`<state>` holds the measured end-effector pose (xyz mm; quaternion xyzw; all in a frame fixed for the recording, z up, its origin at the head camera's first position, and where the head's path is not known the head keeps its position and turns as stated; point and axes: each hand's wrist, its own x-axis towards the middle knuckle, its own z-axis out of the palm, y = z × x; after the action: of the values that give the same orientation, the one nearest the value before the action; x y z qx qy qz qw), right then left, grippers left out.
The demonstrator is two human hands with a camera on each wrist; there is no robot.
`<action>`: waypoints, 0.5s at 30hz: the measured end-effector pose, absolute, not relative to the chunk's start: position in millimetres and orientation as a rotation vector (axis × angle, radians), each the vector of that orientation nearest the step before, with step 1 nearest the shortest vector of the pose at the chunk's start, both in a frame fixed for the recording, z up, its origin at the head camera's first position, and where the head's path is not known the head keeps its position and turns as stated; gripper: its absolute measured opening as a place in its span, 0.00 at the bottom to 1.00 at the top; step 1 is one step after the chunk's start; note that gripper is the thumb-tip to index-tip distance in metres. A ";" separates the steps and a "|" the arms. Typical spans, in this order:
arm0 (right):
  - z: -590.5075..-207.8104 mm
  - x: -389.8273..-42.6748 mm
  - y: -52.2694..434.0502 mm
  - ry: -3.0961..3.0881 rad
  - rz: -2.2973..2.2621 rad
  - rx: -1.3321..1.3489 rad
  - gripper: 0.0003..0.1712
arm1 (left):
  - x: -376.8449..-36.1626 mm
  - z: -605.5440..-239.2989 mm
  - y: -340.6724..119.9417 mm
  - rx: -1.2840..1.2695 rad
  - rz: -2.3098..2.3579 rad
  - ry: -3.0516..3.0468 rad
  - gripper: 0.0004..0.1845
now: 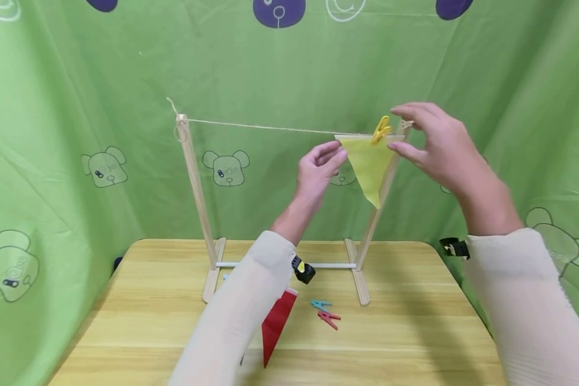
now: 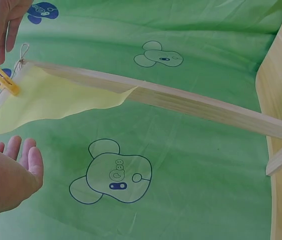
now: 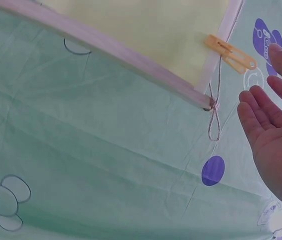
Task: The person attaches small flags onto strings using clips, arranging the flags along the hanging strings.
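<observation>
Both hands' fingers (image 1: 410,115) spread, beside yellow pennant (image 1: 369,163), holding nothing.

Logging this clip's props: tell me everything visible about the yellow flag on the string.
The yellow flag is a thin triangular pennant, cloth or paper by its look, hanging point down from the string near the right post. A yellow clothespin clips its top edge. The left hand is at its left corner; the right hand is open beside the clothespin.

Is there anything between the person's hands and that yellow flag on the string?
Nothing visible. The yellow flag hangs pegged to the string; the left hand and right hand sit open on either side, with only air between.
</observation>
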<state>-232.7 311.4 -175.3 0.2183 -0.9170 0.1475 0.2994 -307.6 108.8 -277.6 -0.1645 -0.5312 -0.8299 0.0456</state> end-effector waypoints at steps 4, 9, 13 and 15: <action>-183.7 -227.4 308.6 -2.358 0.418 0.600 0.39 | -305.0 -279.9 102.7 -0.533 -2.529 -1.627 0.21; -197.0 -220.0 306.2 -2.307 0.478 0.606 0.45 | -299.8 -284.4 94.5 -0.560 -2.546 -1.621 0.22; -210.2 -213.4 304.8 -2.265 0.514 0.602 0.50 | -293.6 -290.1 87.4 -0.578 -2.573 -1.613 0.23; -217.9 -210.0 304.3 -2.245 0.535 0.605 0.52 | -290.9 -293.8 84.2 -0.581 -2.570 -1.617 0.23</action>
<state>-210.0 304.3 -217.9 0.2358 -0.8745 0.2084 0.3691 -290.9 84.2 -293.8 -0.1878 -0.5229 -0.8311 0.0253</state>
